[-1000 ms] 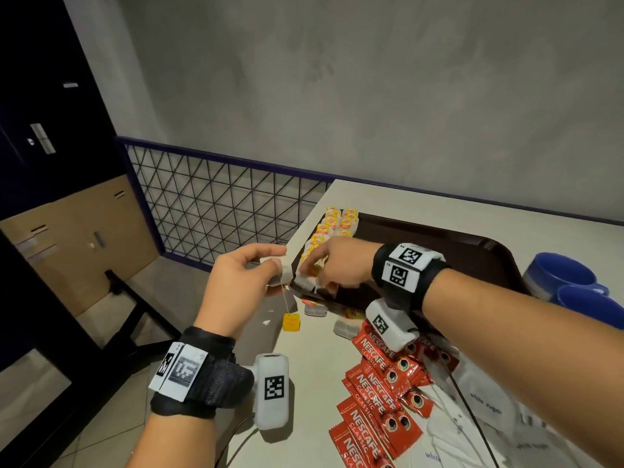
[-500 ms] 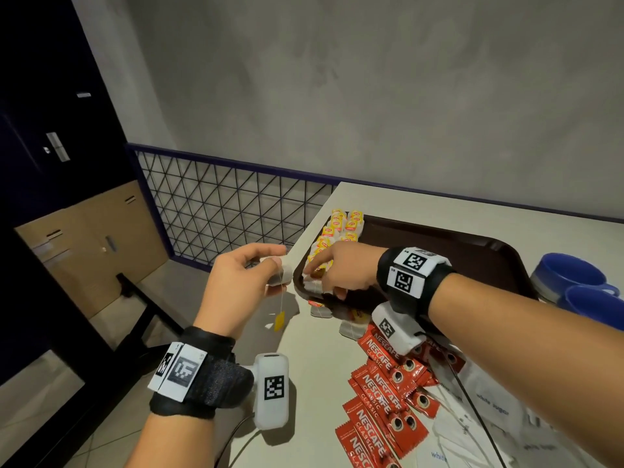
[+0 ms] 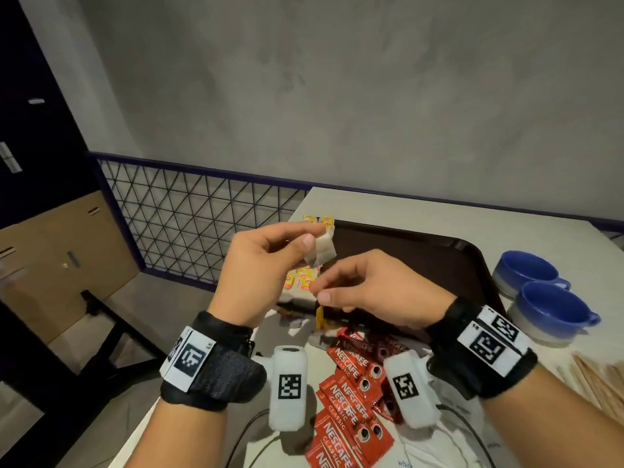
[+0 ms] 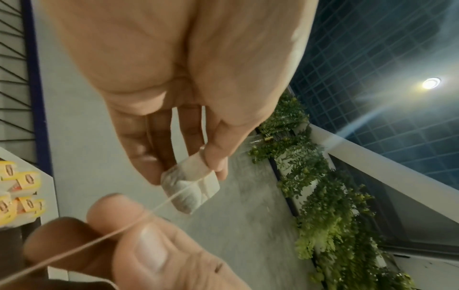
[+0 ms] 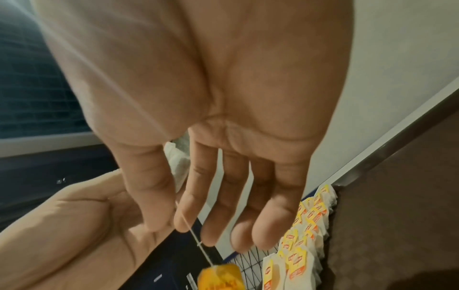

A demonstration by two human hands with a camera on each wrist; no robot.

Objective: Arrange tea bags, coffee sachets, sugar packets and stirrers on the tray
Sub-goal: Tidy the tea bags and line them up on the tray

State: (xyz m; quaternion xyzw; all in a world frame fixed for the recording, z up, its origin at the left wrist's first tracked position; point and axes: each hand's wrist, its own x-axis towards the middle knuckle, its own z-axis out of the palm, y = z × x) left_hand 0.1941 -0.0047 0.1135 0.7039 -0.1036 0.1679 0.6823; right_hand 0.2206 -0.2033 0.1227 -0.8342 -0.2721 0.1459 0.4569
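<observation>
Nearest the person, red coffee sachets (image 3: pixel 351 390) lie fanned on the table (image 3: pixel 388 207) just in front of the brown tray (image 3: pixel 435 261), with white sugar packets (image 3: pixel 422 457) beside them and wooden stirrers (image 3: pixel 597 383) off to the tray's right, none of them on the tray yet.

Above the tray's near left corner, the right hand (image 3: pixel 368 292) pinches the thin string (image 4: pixel 139 219) of a tea bag (image 3: pixel 320 253) between thumb and forefinger, its other fingers hanging loose; the yellow tag (image 5: pixel 221 278) dangles below. Slightly farther, the left hand (image 3: pixel 260 275) pinches the bag itself by one edge.

The bag looks very light, soft and crushable, its paper likely easy to tear, so a gentle edge pinch suits it; the string probably tangles and slips, and the tag would give a firmer hold.

Along the tray's left edge runs a row of tea bags (image 3: pixel 305 276) with yellow tags, and two blue cups (image 3: pixel 540 292) stand past the tray's right side.
</observation>
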